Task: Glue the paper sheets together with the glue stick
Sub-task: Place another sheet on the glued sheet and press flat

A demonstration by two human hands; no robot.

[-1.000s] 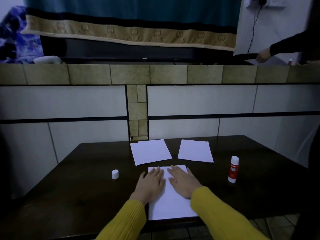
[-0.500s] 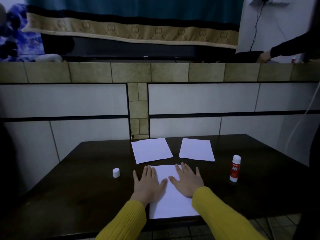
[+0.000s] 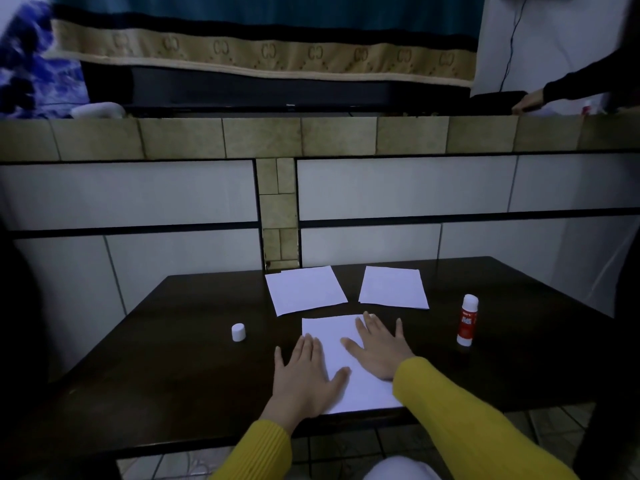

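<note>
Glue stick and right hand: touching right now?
Apart. The head view shows dark table between the upright glue stick and the right hand, which lies flat on the near sheet.

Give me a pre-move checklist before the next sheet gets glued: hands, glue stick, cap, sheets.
1. Near white paper sheet lies flat on the dark wooden table: ok.
2. Left hand and right hand press flat on it, holding nothing: ok.
3. Red-and-white glue stick stands upright to the right, within easy reach by the look of it: ok.
4. Small white cap is off, standing left of the sheet: ok.
5. Two more white sheets, far left sheet and far right sheet, lie apart, unglued: ok.
6. Glue bond under the near sheet: cannot tell.
</note>
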